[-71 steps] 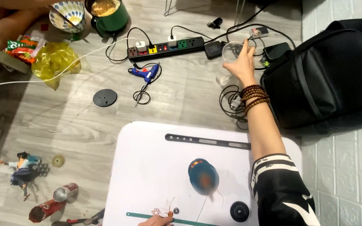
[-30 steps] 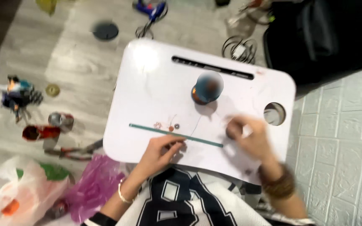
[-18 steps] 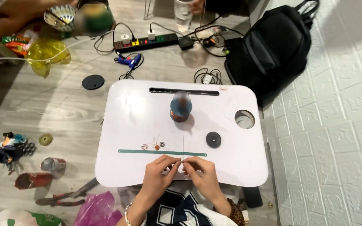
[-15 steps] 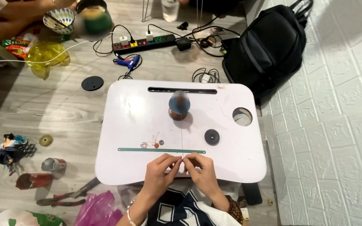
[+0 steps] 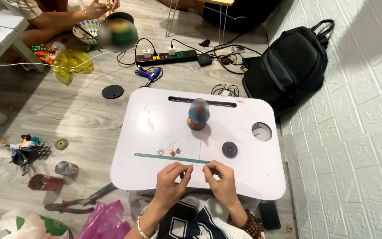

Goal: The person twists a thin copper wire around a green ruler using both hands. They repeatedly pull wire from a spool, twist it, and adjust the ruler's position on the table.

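Hands meet at the near edge of the white lap table [image 5: 155, 119], left hand [image 5: 172, 179] and right hand [image 5: 219, 179] each pinching something too small to identify. Just beyond the fingertips, a thin green strip [image 5: 172, 158] runs left–right, nearer the left hand.

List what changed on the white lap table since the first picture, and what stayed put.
The right hand, earlier stretched out toward the power strip on the floor, has come back to the near edge of the white lap table. The left hand has risen to meet it, and their fingertips pinch something too small to make out. The green strip, black disc and egg-shaped ornament stayed put.
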